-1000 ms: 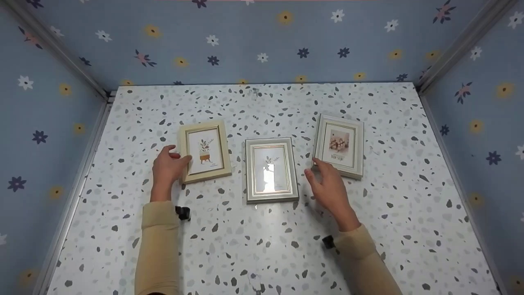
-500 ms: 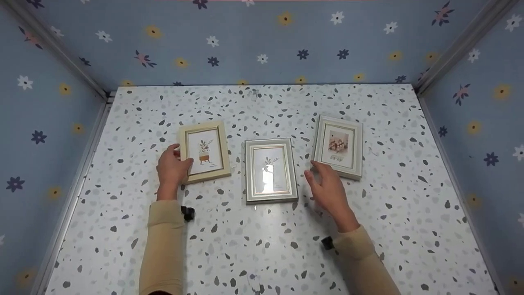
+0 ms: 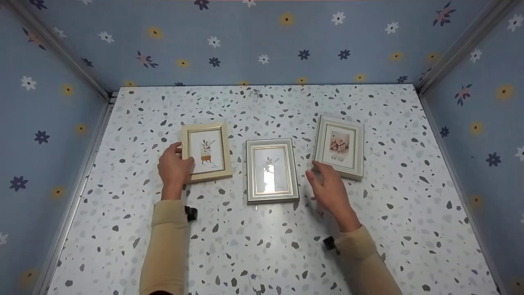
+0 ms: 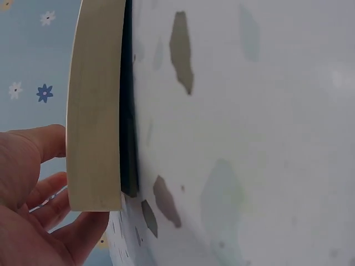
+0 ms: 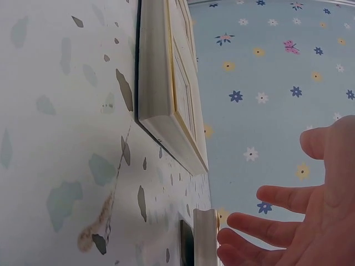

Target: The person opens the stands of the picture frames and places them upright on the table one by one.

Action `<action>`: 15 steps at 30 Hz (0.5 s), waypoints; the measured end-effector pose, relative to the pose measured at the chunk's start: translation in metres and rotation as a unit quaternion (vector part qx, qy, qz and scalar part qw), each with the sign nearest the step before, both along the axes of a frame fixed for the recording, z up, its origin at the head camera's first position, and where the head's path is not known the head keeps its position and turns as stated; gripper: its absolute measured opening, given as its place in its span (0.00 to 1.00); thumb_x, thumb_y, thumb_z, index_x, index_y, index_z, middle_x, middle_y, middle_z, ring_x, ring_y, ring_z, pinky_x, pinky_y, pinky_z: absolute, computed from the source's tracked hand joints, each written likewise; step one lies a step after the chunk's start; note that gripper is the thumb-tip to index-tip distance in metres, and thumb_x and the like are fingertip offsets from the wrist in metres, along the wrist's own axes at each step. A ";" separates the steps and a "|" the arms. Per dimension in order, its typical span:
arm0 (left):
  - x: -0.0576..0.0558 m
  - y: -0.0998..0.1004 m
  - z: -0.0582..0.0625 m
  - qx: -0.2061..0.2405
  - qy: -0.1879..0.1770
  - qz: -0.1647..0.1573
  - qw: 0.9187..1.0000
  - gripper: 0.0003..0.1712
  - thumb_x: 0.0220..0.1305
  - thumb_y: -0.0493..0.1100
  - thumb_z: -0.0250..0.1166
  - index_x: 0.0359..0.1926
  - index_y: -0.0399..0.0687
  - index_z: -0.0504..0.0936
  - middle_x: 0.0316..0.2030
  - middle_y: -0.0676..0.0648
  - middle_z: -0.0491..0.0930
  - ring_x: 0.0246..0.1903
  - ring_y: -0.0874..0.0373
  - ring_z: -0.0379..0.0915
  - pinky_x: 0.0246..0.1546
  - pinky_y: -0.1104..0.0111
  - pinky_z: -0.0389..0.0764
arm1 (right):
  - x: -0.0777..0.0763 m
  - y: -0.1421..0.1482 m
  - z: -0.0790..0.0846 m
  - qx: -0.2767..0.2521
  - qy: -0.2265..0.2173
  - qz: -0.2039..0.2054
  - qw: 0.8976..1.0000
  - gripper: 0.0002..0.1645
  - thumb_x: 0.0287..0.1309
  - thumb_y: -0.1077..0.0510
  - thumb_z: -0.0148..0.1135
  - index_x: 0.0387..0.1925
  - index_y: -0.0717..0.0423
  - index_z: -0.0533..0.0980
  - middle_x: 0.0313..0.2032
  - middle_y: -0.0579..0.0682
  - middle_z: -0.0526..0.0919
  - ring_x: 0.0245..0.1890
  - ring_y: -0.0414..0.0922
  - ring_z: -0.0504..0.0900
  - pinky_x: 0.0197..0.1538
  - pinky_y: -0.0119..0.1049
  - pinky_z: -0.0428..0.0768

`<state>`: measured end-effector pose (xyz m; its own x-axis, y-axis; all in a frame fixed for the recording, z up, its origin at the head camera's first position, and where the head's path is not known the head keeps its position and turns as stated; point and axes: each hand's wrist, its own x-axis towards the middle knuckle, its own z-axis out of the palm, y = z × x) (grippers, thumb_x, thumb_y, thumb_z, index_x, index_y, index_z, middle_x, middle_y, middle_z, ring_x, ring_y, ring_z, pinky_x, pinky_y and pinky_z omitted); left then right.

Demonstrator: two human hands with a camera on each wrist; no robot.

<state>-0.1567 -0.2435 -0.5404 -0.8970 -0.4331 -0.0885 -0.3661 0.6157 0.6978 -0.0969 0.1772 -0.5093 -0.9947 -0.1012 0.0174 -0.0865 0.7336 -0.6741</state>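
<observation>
Three picture frames lie face up on the table. My left hand (image 3: 174,168) grips the lower left side of the cream frame (image 3: 227,149), which holds a potted-plant print. Its thumb rests over the front edge while the other fingers sit at the side, partly hidden. In the left wrist view the cream frame's edge (image 4: 94,105) stands between thumb and fingers, with a dark strip at its underside. My right hand (image 3: 330,190), fingers loosely spread, is by the lower left corner of the right whitish frame (image 3: 359,147); fingertip contact is unclear. The silver-edged middle frame (image 3: 272,198) lies left of it.
The white speckled table (image 3: 262,250) meets blue flowered walls (image 3: 262,41) at the back and both sides. Metal rails (image 3: 458,45) run up the corners. A black wrist camera (image 3: 191,213) sits at the left cuff, another (image 3: 328,243) at the right.
My left hand has moved right, in closer around the cream frame's left side, with its thumb over the front edge. The right hand and all three frames have hardly moved.
</observation>
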 end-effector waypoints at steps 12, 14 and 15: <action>0.004 -0.005 0.014 0.109 0.005 0.009 0.994 0.32 0.54 0.39 0.68 0.62 0.47 0.70 0.54 0.44 0.73 0.49 0.49 0.75 0.47 0.59 0.75 | 0.001 0.002 0.002 -0.015 0.003 0.001 1.000 0.34 0.66 0.37 0.45 0.62 0.56 0.68 0.58 0.55 0.72 0.60 0.52 0.67 0.62 0.49 0.61; 0.004 -0.007 0.016 0.131 0.008 0.007 0.991 0.30 0.55 0.39 0.68 0.60 0.46 0.73 0.54 0.43 0.73 0.48 0.49 0.76 0.46 0.60 0.75 | 0.001 0.002 0.002 -0.018 0.004 0.002 1.000 0.34 0.66 0.38 0.46 0.62 0.56 0.68 0.58 0.55 0.72 0.60 0.52 0.67 0.62 0.49 0.62; 0.004 -0.008 0.017 0.142 0.008 0.008 0.990 0.29 0.55 0.39 0.68 0.59 0.46 0.74 0.54 0.42 0.73 0.47 0.49 0.76 0.46 0.60 0.75 | 0.001 0.002 0.002 -0.019 0.004 0.004 1.000 0.34 0.66 0.38 0.46 0.62 0.56 0.68 0.58 0.56 0.73 0.60 0.53 0.67 0.62 0.49 0.62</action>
<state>-0.1530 -0.2519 -0.5238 -0.8925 -0.4072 -0.1939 -0.3614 0.3884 0.8476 -0.0960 0.1797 -0.5070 -0.9937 -0.1081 0.0303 -0.0983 0.7071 -0.7002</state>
